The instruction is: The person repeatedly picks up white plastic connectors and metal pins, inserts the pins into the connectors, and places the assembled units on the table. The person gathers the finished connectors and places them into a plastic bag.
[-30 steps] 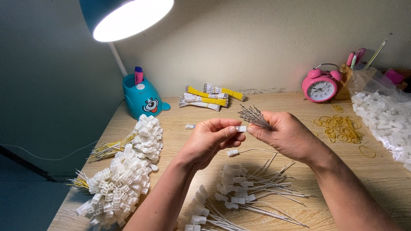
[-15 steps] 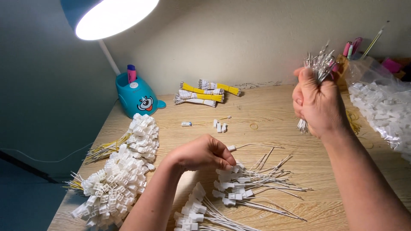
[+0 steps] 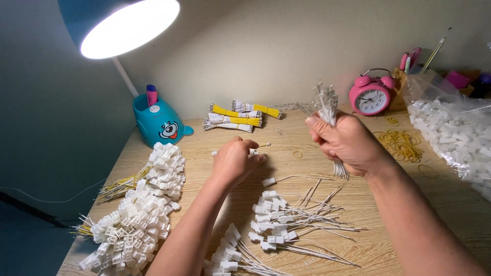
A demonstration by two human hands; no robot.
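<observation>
The right hand (image 3: 348,143) is fisted tight around a bundle of thin wires (image 3: 326,105), held upright above the wooden desk (image 3: 286,168), while the left hand (image 3: 234,161) curls down over small white connectors (image 3: 251,152) beside a loose one (image 3: 269,181); its fingertips are hidden. Best kept steady: firm grip on the bundle, one connector pinched cleanly, clear of the finished pile (image 3: 276,214)
</observation>
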